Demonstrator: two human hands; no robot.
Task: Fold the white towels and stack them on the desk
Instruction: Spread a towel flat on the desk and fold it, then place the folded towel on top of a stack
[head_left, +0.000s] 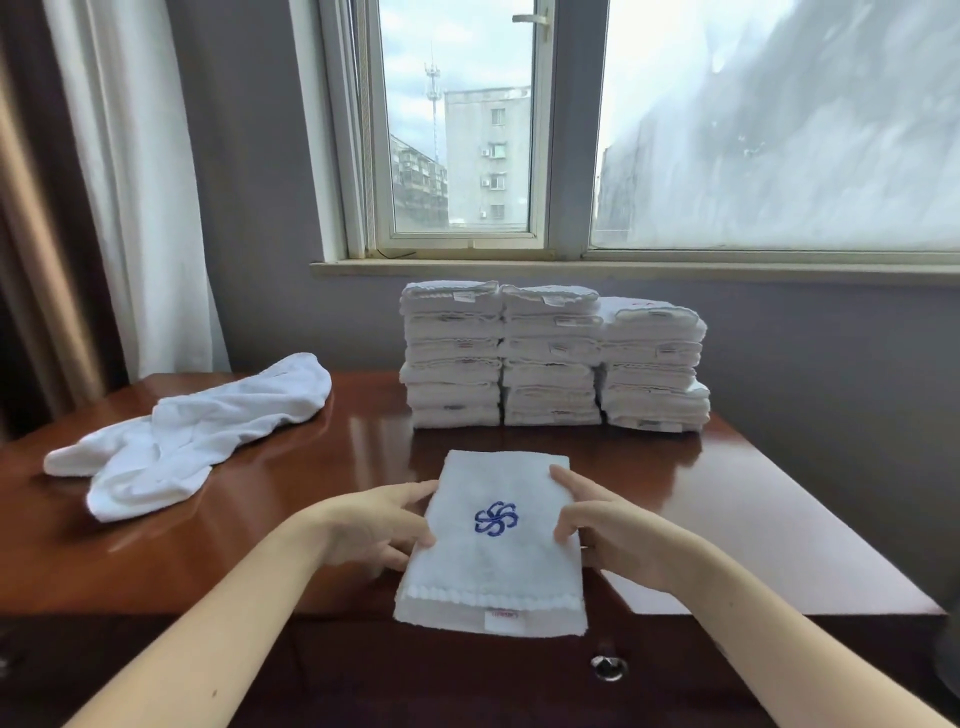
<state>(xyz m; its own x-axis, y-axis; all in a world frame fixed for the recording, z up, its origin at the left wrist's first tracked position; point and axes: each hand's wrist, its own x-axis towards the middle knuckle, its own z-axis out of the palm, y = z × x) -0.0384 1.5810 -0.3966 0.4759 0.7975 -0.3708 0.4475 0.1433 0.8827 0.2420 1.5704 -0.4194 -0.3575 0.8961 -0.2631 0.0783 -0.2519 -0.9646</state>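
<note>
A folded white towel with a blue embroidered flower lies at the desk's front edge, its near end hanging slightly over. My left hand grips its left side, thumb on top and fingers underneath. My right hand grips its right side the same way. Three stacks of folded white towels stand side by side at the back of the desk, under the window sill. A loose, crumpled white towel lies on the left part of the desk.
The desk is glossy reddish-brown wood. A drawer with a round metal knob sits below its front edge. Curtains hang at the left and a window is behind the stacks.
</note>
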